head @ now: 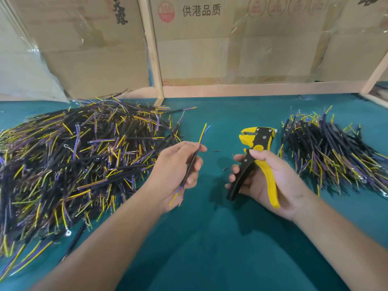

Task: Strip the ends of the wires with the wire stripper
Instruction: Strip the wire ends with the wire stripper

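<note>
My left hand (pixel 178 173) pinches one black-sheathed wire (pixel 192 162) at its middle. The wire's yellow and blue ends stick out above my fingers and below my palm. My right hand (pixel 270 179) grips the yellow-and-black wire stripper (pixel 257 148) by its handles, jaws pointing up and away from me. The stripper's jaws stand a hand's width to the right of the wire's upper end and do not touch it.
A big heap of black, yellow and purple wires (pixel 79 160) covers the left of the green table (pixel 210 238). A smaller pile of wires (pixel 331 156) lies at the right. Small black sheath scraps (pixel 217 151) lie between my hands. Cardboard boxes (pixel 231 38) and a wooden frame stand behind.
</note>
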`<move>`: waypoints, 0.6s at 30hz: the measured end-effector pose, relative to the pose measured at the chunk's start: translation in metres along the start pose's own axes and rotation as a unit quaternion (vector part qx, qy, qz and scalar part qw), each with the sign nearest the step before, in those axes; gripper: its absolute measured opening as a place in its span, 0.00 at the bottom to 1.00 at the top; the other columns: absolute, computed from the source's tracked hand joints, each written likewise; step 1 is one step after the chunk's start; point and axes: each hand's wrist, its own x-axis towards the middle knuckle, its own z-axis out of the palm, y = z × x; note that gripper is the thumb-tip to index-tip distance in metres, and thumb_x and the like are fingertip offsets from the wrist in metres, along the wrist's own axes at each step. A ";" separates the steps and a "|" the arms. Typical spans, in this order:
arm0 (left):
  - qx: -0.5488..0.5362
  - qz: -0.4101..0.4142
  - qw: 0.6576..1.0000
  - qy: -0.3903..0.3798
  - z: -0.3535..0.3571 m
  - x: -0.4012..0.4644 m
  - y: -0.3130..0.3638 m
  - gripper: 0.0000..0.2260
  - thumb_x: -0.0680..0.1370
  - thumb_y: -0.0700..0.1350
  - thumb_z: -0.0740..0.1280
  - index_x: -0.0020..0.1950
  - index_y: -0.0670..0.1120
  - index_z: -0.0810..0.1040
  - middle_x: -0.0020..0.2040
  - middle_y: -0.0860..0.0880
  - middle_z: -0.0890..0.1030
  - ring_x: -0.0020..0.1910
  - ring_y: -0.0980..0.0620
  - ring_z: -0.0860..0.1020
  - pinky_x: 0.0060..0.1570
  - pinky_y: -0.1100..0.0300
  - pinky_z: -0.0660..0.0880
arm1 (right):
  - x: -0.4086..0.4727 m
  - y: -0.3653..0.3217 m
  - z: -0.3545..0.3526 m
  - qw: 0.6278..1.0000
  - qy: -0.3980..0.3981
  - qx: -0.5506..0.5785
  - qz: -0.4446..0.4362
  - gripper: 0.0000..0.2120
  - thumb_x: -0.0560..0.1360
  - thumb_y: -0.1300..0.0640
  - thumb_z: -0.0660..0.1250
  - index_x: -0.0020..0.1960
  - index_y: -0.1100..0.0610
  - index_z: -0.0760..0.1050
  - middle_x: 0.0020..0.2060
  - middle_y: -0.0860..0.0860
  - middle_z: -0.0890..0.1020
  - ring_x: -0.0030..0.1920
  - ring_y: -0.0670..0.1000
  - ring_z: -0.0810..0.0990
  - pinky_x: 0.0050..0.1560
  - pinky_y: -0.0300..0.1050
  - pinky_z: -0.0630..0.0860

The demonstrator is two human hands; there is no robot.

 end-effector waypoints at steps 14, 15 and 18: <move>0.051 0.048 0.997 0.037 0.004 -0.003 0.004 0.05 0.82 0.41 0.62 0.47 0.44 0.72 0.30 0.48 0.77 0.19 0.49 0.69 0.23 0.64 0.63 | 0.003 -0.001 -0.004 1.000 -0.008 -0.010 0.011 0.17 0.74 0.50 0.65 0.54 0.63 0.75 0.39 0.60 0.77 0.39 0.60 0.79 0.45 0.59 0.82; 0.054 0.049 0.997 0.036 0.004 -0.003 0.004 0.05 0.82 0.41 0.63 0.47 0.44 0.72 0.30 0.48 0.77 0.19 0.49 0.70 0.24 0.63 0.63 | 0.002 -0.001 -0.003 1.000 -0.007 -0.010 0.011 0.17 0.74 0.50 0.65 0.54 0.63 0.75 0.39 0.60 0.77 0.39 0.60 0.79 0.45 0.59 0.82; 0.057 0.052 0.997 0.029 0.005 -0.004 0.003 0.05 0.82 0.42 0.63 0.47 0.44 0.71 0.30 0.48 0.77 0.20 0.48 0.71 0.26 0.60 0.64 | 0.000 -0.001 -0.002 1.000 -0.009 -0.014 0.008 0.17 0.74 0.50 0.65 0.54 0.63 0.75 0.39 0.59 0.77 0.39 0.60 0.79 0.45 0.58 0.82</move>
